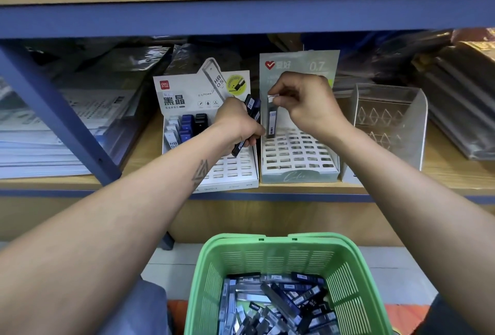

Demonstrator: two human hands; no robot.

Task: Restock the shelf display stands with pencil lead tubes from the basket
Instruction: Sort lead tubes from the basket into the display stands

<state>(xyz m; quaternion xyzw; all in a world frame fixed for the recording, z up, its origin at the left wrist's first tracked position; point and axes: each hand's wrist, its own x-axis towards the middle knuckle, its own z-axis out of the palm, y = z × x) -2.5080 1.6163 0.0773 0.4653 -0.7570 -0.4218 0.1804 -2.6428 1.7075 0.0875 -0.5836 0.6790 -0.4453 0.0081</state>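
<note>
Shelf (375,187) carries two slotted display stands side by side: white 0.5 stand (233,171) on the left, part-filled in its back-left rows, and grey 0.7 stand (300,157) on the right, grid looks unfilled. Clear acrylic holder (388,117) sits just right of them. Green basket (348,281) below, still holding a heap of lead tubes (278,305). Left hand (235,125) grips a small bundle of dark tubes (253,109) over the 0.5 stand. Right hand (308,104) pinches the cap of a single tube (271,120), upright, lower end at the 0.7 stand's back-left slot – can't tell if it's seated yet. Risks: tube goes in skewed and jams or tips; bundle slips out of the left hand's grip; a 0.5 tube lands in the 0.7 stand, label too blurred to check
</note>
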